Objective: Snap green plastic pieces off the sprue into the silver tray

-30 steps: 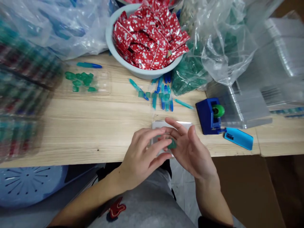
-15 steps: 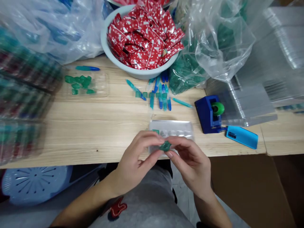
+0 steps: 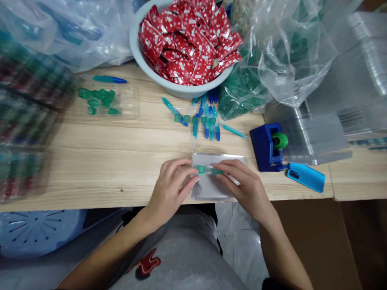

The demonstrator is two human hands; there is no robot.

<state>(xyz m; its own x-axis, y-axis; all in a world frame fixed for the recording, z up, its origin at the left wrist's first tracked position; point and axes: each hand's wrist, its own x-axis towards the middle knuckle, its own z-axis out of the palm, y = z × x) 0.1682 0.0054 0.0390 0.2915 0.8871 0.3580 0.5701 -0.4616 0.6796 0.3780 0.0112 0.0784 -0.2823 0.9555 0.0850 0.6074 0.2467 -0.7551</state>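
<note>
A clear plastic tray (image 3: 211,189) lies at the table's front edge, with a green translucent piece (image 3: 200,169) at its upper left. My left hand (image 3: 173,187) is at the tray's left side, thumb and fingers slightly apart beside that piece, holding nothing. Over the tray's right part, my right hand (image 3: 244,183) has its fingertips closed on another green piece (image 3: 217,171), partly covered by the fingers. Behind the tray, several blue and teal pen-shaped pieces (image 3: 195,128) and small green blocks lie in a loose group.
A bowl (image 3: 184,92) of red packets stands at the back. A blue tape dispenser (image 3: 262,149) and blue phone (image 3: 306,177) are right. A clear tray (image 3: 130,105) with green pieces lies left. Filled packs (image 3: 24,173) are stacked far left; bags (image 3: 244,94) stand behind.
Both hands have moved apart and now rest at the tray. The green piece held between them is now under my right fingertips, and my left hand has let go. The view has shifted slightly.
</note>
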